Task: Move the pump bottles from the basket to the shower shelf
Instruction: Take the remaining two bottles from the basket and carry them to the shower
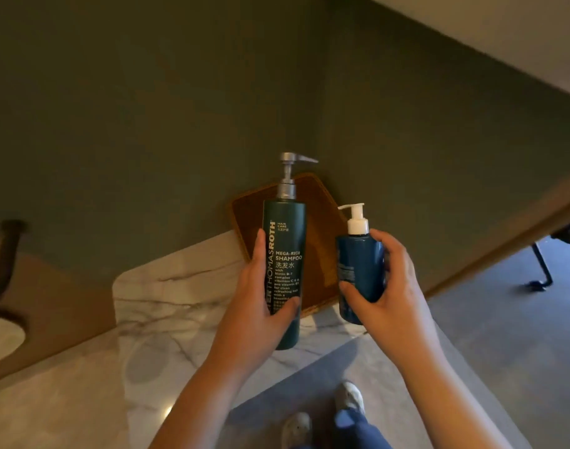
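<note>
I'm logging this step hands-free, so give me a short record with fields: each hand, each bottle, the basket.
left hand: grips tall shampoo bottle, silver pump, upright
right hand: grips short blue bottle, white pump
basket: brown, on marble counter, behind both bottles; no bottle visible in the part that shows
shower shelf: not in view

A dark olive-green wall (147, 108) fills the upper view, dim and evenly lit. Below it lies a white desk (167, 306) of grey-veined marble, with a small bright glint (168, 411) near its front edge. To the left, a brown wooden surface (66, 303) carries a white basin (2, 335) under a dark tap (5, 254). A wooden skirting strip (504, 234) borders the grey floor (504, 335), where a black metal leg (541, 270) stands.
</note>
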`<state>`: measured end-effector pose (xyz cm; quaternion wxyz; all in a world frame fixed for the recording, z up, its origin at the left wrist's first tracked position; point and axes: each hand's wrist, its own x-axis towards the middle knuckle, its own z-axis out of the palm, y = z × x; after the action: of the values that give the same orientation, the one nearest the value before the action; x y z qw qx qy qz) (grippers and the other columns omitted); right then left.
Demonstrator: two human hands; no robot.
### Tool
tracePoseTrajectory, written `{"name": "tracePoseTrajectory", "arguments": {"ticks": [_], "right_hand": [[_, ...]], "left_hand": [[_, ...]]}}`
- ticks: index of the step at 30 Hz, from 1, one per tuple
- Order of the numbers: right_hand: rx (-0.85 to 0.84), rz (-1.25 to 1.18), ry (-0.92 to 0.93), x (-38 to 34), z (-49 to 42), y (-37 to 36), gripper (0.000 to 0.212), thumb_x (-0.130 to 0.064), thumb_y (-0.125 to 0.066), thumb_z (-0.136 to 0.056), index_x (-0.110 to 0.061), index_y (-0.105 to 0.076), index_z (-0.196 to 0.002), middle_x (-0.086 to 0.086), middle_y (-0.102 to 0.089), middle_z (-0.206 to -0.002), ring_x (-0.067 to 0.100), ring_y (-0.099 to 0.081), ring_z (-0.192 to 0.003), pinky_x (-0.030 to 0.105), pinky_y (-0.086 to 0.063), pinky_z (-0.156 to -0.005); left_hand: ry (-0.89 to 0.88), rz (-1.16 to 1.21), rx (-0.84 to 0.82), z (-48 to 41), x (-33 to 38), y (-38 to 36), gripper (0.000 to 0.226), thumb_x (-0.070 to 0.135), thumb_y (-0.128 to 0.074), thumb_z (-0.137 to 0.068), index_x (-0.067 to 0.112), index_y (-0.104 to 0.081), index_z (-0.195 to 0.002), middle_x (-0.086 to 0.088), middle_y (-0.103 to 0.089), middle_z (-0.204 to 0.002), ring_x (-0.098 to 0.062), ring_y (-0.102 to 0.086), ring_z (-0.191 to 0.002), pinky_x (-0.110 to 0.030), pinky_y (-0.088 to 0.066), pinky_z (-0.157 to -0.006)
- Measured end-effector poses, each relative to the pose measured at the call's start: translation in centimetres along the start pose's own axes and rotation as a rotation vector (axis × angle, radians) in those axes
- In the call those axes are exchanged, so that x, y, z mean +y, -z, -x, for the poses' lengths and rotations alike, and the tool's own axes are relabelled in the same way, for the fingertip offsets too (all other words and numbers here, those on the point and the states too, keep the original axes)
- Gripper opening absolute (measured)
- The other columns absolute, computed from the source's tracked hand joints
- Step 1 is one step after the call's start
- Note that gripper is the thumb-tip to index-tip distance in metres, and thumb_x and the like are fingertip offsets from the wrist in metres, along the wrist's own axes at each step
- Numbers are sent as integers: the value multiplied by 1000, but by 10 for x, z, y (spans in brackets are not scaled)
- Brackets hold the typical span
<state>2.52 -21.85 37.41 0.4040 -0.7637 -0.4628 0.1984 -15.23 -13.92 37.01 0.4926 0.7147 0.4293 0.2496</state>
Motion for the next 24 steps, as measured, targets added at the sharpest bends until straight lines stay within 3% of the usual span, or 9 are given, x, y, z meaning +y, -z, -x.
{"name": "tracePoseTrajectory", "arguments": {"ticks": [3, 6, 11, 13, 18, 24], "right_hand": [[89, 15, -29, 2, 30, 27, 77, -32, -73, -76, -46, -22, -132, -13, -38, -134, 2, -47, -111, 4, -41, -74], [177, 20, -61, 10, 65, 58, 78, -32, -73, -76, -49, -21, -131, -16, -37, -134, 2, -47, -111, 2, -41, -72], [375, 24, -166, 33, 141, 112, 80, -29, -74, -75, -54, -20, -129, -21, -36, -131, 1, -47, -112, 9, -43, -80], [465, 44, -211, 41, 180, 136, 80, -28, -74, -75, -53, -21, -129, -23, -34, -130, -6, -45, -111, 2, -41, -78], [724, 74, -360, 63, 312, 196, 77, -24, -76, -74, -41, -29, -133, -20, -36, -129, -16, -41, -109, -4, -39, -74], [1001, 113, -543, 74, 503, 252, 77, -24, -77, -73, -44, -30, -131, -23, -37, -126, -12, -42, -111, 2, -43, -73]], "left_hand": [[-31, 4, -109, 10, 23, -17, 100, 21, -66, -85, 65, 10, -133, 35, -26, -129, 5, -32, -123, -33, -34, -100], [-70, 0, -223, 23, 45, -42, 101, 19, -67, -85, 65, 9, -134, 30, -26, -134, 1, -33, -125, -40, -36, -104], [-191, -14, -389, 55, 79, -98, 102, 18, -69, -83, 66, 6, -134, 29, -24, -143, -1, -29, -133, -45, -31, -110], [-238, -11, -490, 77, 96, -127, 101, 18, -68, -83, 67, 6, -133, 25, -24, -147, -5, -31, -134, -49, -32, -109], [-355, -10, -725, 159, 135, -215, 100, 19, -69, -80, 64, 0, -136, 17, -33, -142, -9, -42, -126, -49, -39, -104], [-525, -32, -1036, 313, 177, -308, 102, 18, -68, -83, 63, 6, -136, 29, -31, -129, -1, -41, -121, -41, -37, -103]]}}
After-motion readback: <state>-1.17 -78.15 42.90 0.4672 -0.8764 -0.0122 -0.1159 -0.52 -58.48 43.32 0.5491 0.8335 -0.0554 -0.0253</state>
